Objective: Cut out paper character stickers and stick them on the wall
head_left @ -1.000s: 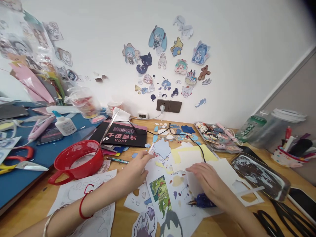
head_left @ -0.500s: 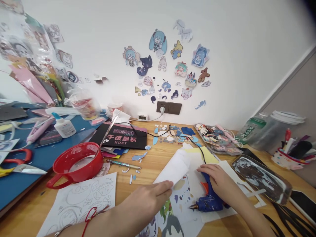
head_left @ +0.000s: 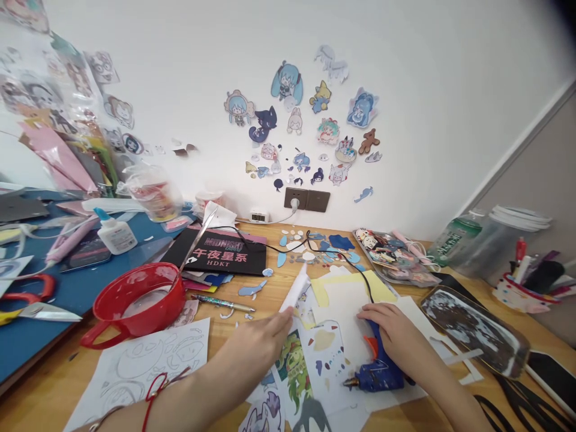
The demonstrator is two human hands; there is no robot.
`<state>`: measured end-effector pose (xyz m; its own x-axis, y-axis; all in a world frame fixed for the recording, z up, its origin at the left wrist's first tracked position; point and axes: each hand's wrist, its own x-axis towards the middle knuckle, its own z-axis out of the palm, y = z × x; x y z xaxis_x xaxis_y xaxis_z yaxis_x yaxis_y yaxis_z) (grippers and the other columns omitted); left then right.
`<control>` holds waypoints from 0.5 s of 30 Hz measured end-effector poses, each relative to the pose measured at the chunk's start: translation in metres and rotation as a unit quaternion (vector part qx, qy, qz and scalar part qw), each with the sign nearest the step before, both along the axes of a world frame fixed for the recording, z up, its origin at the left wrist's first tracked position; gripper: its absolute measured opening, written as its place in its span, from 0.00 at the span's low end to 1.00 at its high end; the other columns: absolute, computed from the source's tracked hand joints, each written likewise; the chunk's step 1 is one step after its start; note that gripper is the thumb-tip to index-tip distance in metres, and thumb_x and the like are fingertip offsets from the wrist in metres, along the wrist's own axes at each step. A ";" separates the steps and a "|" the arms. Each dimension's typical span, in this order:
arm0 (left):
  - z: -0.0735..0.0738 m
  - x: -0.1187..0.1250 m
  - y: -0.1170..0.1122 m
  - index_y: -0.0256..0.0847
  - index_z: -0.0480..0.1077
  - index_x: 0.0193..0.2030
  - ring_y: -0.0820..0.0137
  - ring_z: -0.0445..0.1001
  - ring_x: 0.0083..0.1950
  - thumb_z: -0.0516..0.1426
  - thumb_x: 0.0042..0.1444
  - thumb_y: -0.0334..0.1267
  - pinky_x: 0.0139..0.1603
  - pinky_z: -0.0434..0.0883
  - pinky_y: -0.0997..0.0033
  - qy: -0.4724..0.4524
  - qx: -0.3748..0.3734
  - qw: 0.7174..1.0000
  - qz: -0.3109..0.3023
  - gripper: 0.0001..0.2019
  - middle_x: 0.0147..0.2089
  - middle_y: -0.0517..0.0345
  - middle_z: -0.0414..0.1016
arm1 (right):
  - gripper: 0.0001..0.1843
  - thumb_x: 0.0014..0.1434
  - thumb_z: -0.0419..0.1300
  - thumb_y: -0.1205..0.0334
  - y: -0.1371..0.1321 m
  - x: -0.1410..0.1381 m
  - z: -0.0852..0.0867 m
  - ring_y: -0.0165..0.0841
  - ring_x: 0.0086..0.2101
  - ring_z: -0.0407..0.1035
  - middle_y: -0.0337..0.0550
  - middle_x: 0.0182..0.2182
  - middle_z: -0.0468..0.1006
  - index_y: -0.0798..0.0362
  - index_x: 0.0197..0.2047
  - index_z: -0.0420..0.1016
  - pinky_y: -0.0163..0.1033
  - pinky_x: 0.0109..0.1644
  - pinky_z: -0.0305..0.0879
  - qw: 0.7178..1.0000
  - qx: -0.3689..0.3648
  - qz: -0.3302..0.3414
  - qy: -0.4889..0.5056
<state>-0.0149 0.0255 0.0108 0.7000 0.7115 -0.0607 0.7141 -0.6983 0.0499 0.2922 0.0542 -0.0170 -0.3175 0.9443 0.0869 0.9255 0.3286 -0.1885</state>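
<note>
Below a pale wall (head_left: 427, 102) with cartoon cutouts (head_left: 287, 83) and 2 brown socket plates (head_left: 318, 201), a wooden table (head_left: 279, 283) bears paper scraps (head_left: 342, 242), with a red cup (head_left: 157, 315) beside a blue surface (head_left: 40, 360) at left and a pen pot (head_left: 517, 295) at right. The 2 hands are apart over the middle papers: the left hand (head_left: 265, 337) pinches the lower edge of a raised white sheet (head_left: 296, 291), while the right hand (head_left: 391, 327) lies over a blue glue gun (head_left: 382, 373)'s handle, its grip impossible to tell.
</note>
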 end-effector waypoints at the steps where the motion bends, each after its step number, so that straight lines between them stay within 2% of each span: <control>1: 0.002 -0.001 0.003 0.25 0.54 0.59 0.55 0.65 0.55 0.44 0.46 0.16 0.51 0.69 0.58 0.013 0.006 1.000 0.028 0.30 0.63 0.38 0.53 | 0.28 0.49 0.41 0.79 0.000 0.000 0.000 0.37 0.49 0.62 0.46 0.47 0.72 0.54 0.45 0.75 0.47 0.55 0.58 1.000 -0.004 0.000 -0.002; 3: 0.005 -0.002 0.009 0.23 0.61 0.54 0.51 0.65 0.54 0.45 0.47 0.17 0.49 0.69 0.53 0.034 0.014 0.997 0.075 0.25 0.59 0.35 0.60 | 0.29 0.49 0.40 0.79 0.000 -0.001 0.001 0.37 0.49 0.62 0.46 0.48 0.72 0.54 0.45 0.75 0.47 0.56 0.58 1.000 -0.010 -0.003 -0.003; 5: 0.004 -0.003 0.012 0.26 0.68 0.45 0.51 0.69 0.50 0.46 0.48 0.19 0.45 0.71 0.53 0.047 0.014 0.993 0.104 0.18 0.49 0.38 0.70 | 0.28 0.50 0.41 0.79 -0.001 -0.003 0.003 0.37 0.49 0.61 0.46 0.48 0.72 0.54 0.45 0.75 0.47 0.56 0.57 1.000 -0.015 -0.007 -0.003; 7: -0.002 -0.004 0.014 0.31 0.70 0.40 0.54 0.71 0.45 0.46 0.51 0.21 0.41 0.72 0.54 0.055 0.012 0.991 0.118 0.14 0.42 0.43 0.73 | 0.28 0.50 0.41 0.79 -0.002 -0.005 0.006 0.37 0.50 0.61 0.47 0.48 0.72 0.54 0.45 0.75 0.47 0.56 0.57 1.000 -0.018 -0.013 -0.002; 9: -0.010 -0.003 0.013 0.32 0.69 0.44 0.54 0.70 0.49 0.45 0.54 0.23 0.44 0.71 0.54 0.056 0.021 0.990 0.125 0.16 0.48 0.42 0.70 | 0.28 0.51 0.40 0.79 -0.003 -0.006 0.008 0.37 0.50 0.61 0.47 0.48 0.72 0.54 0.45 0.74 0.47 0.56 0.57 1.000 -0.024 -0.015 0.000; 12: -0.022 0.000 0.011 0.31 0.62 0.56 0.51 0.61 0.59 0.44 0.58 0.26 0.52 0.67 0.51 0.056 0.043 0.990 0.126 0.19 0.60 0.40 0.60 | 0.27 0.51 0.40 0.78 -0.005 -0.007 0.009 0.37 0.50 0.61 0.47 0.47 0.72 0.55 0.44 0.74 0.46 0.56 0.57 0.999 -0.030 -0.013 0.008; 15: -0.031 0.003 0.012 0.28 0.60 0.57 0.49 0.58 0.60 0.44 0.60 0.28 0.55 0.63 0.49 0.065 0.047 0.990 0.120 0.19 0.60 0.38 0.60 | 0.25 0.51 0.41 0.77 -0.006 -0.008 0.011 0.37 0.49 0.61 0.46 0.46 0.72 0.53 0.43 0.74 0.45 0.55 0.59 0.999 -0.027 -0.018 0.020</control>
